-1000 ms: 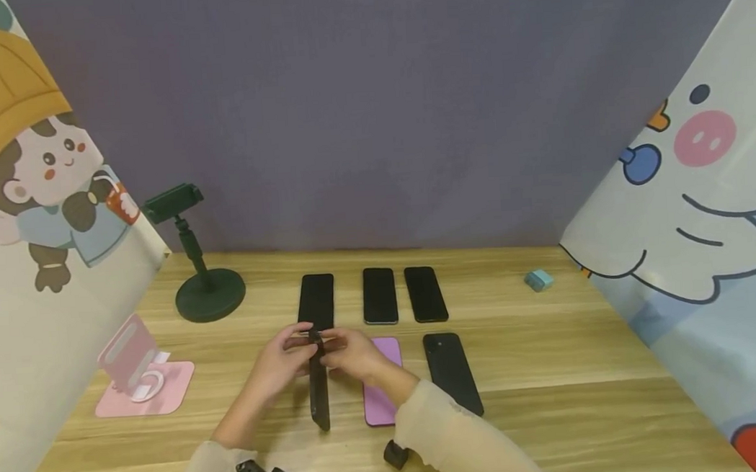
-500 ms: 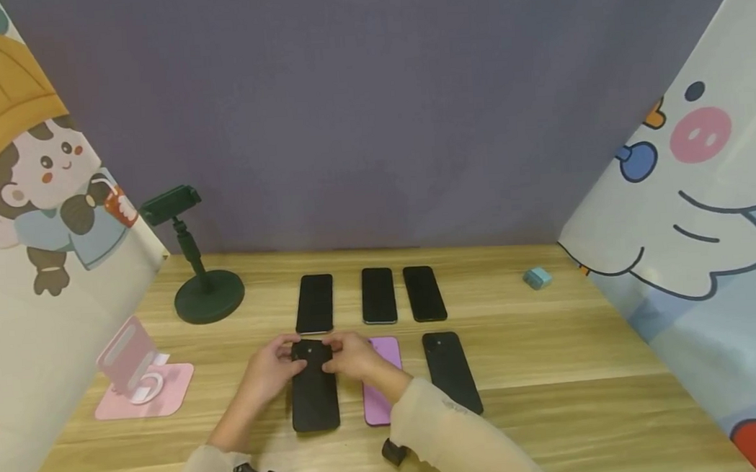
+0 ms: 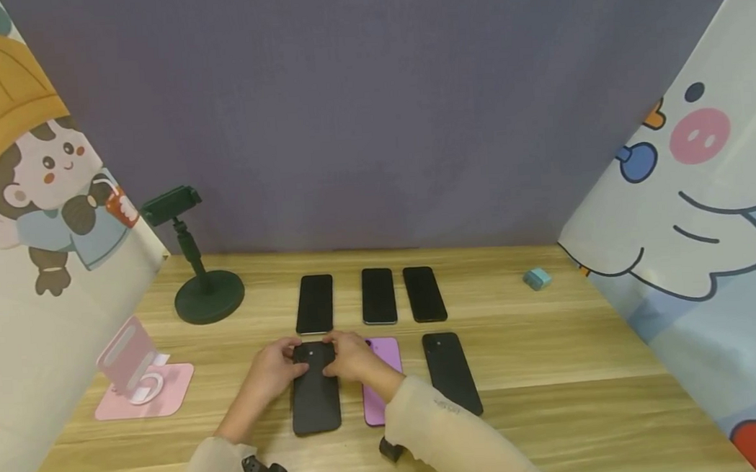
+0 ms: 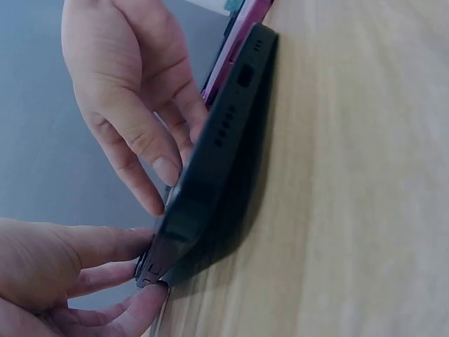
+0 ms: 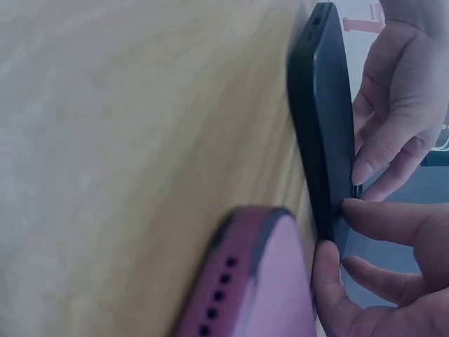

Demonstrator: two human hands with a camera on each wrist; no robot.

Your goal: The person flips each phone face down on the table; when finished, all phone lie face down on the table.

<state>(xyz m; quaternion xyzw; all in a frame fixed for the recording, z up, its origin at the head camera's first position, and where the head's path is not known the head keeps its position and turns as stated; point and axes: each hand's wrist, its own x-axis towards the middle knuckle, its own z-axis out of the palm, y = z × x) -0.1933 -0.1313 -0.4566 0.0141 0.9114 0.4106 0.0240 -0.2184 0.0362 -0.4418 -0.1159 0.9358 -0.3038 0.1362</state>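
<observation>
A pale wood-grain table fills the lower part of the head view; a plain grey curtain hangs behind its far edge, with a printed left wall showing a cartoon child in an orange hat and a printed right wall showing a large white cartoon animal; at the table's left side a dark green stand rises from a round base, and a pink stand is nearer the person; a small blue block lies far to the right; three black phones lie in the far row, screens up; in the near row are a purple phone and, to its right, another black phone; the dark phone is at the left end of this near row, back side up, its long side towards the person; both forearms reach in from the near edge in cream sleeves and slant towards each other; the left hand pinches the far left corner of the dark phone, thumb on the back and fingers at the edge; the right hand pinches the far right corner likewise, passing over the purple phone; whether the dark phone rests fully flat I cannot tell.
</observation>
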